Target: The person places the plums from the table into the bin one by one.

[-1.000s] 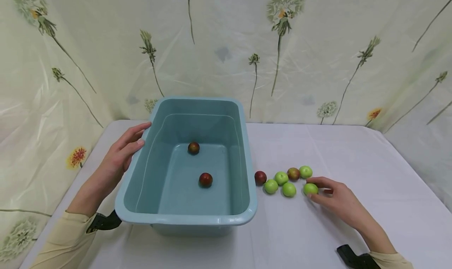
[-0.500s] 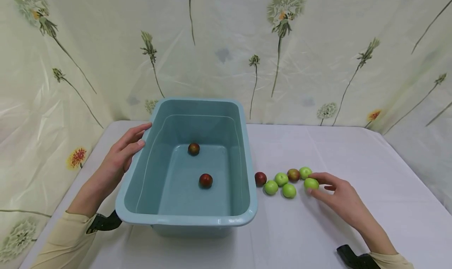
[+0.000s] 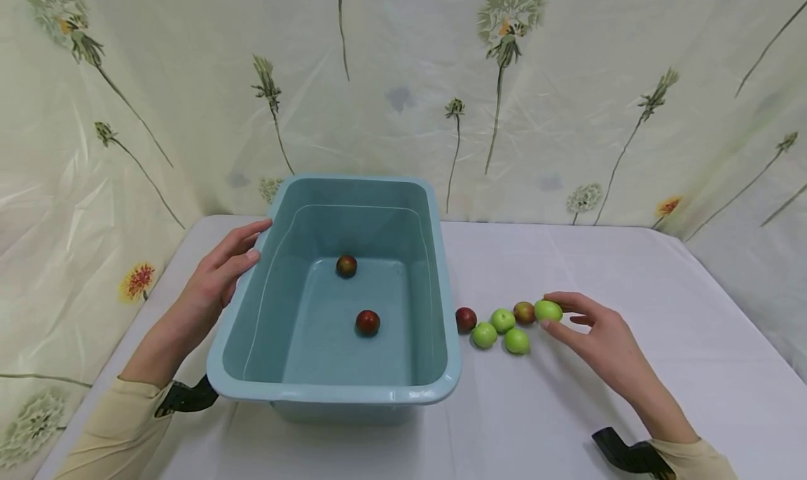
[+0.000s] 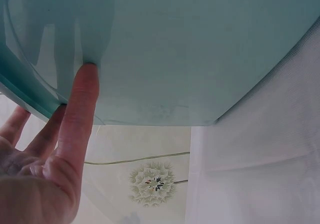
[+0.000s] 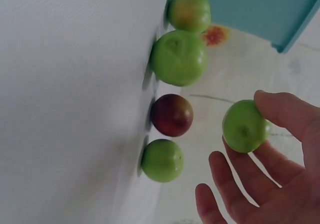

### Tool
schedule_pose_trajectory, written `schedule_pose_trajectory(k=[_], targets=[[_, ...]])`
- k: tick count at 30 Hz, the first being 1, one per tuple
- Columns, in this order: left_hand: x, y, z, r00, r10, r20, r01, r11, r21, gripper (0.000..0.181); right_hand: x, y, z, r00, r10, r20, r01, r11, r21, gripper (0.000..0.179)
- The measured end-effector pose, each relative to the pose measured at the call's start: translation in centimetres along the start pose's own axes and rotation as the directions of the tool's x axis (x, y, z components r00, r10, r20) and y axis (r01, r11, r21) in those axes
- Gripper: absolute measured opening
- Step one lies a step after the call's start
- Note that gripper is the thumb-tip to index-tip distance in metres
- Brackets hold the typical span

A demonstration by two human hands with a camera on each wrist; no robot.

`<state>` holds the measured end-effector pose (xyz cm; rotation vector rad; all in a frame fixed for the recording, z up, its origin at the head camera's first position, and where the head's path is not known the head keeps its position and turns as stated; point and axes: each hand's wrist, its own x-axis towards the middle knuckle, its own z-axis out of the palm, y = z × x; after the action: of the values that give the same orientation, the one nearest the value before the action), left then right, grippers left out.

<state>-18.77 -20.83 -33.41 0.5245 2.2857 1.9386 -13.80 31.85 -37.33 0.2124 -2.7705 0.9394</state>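
My right hand (image 3: 595,347) pinches a green plum (image 5: 244,127) between thumb and fingertips. In the right wrist view it is held up off the white cloth, apart from the row of plums beside it. That row includes a dark red plum (image 5: 172,115) and a green plum (image 5: 162,160) lying on the table. On the other side, my left hand (image 3: 208,277) rests against the left rim of a blue plastic tub (image 3: 444,284), one fingertip touching its outer wall in the left wrist view. Inside the tub lie two dark red plums, a nearer plum (image 3: 368,322) and a farther plum (image 3: 346,265).
Right beside the tub lies a red plum (image 3: 466,319), close to more green plums (image 3: 485,335) and a reddish-brown plum (image 3: 524,312). A white cloth (image 3: 630,277) covers the table. A flower-printed curtain (image 3: 403,101) hangs behind and along both sides.
My right hand has raised the green plum from the cloth and moved it slightly away from me and left, over another green plum. The left hand and tub have stayed put.
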Motion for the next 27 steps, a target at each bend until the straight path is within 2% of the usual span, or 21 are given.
schedule_pose_trajectory(k=[27], targets=[[0.1, -0.3, -0.2, 1.0, -0.001, -0.011, 0.001, 1.0, -0.015, 0.047, 3.3, -3.8, 1.6, 0.998, -0.064, -0.026, 0.067, 0.989, 0.133, 0.036]])
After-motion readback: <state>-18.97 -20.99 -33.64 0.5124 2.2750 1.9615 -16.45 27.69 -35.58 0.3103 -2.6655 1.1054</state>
